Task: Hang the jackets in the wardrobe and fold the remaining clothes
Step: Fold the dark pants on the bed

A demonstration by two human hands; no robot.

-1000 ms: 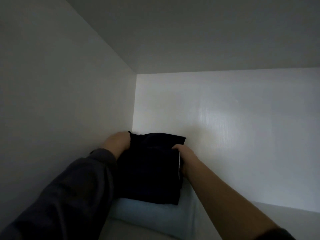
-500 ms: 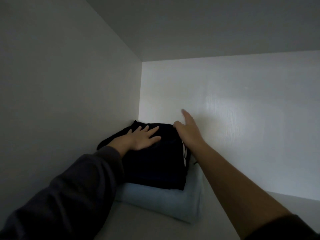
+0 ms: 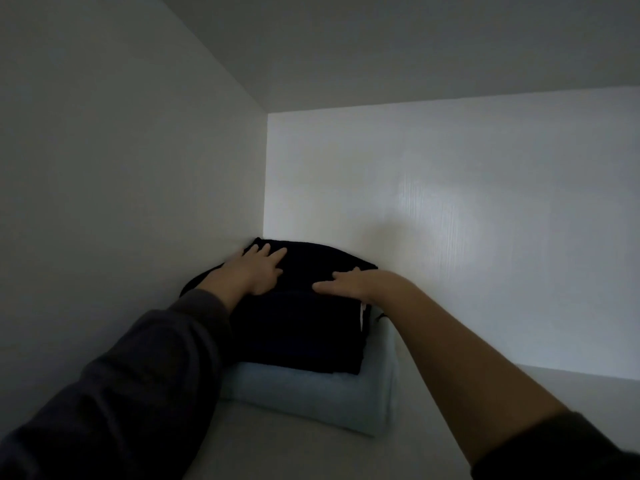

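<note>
A folded black garment (image 3: 298,334) lies on top of a folded light blue garment (image 3: 311,396) in the back left corner of a dim white wardrobe shelf. My left hand (image 3: 252,271) rests flat on the far left part of the black garment, fingers spread. My right hand (image 3: 349,284) lies palm down on its right part, fingers pointing left. Neither hand grips the cloth. A thin white stripe shows on the black garment's right edge.
The shelf floor (image 3: 311,455) runs toward me below the stack. The left side wall (image 3: 121,220) stands right beside the pile, the back wall (image 3: 450,220) just behind it, and the shelf ceiling (image 3: 381,46) is above. Bare shelf extends to the right.
My hands let go of the black garment's sides after setting it on the blue one. The left hand slid toward the back corner; the right hand came down from the back wall onto the cloth.
</note>
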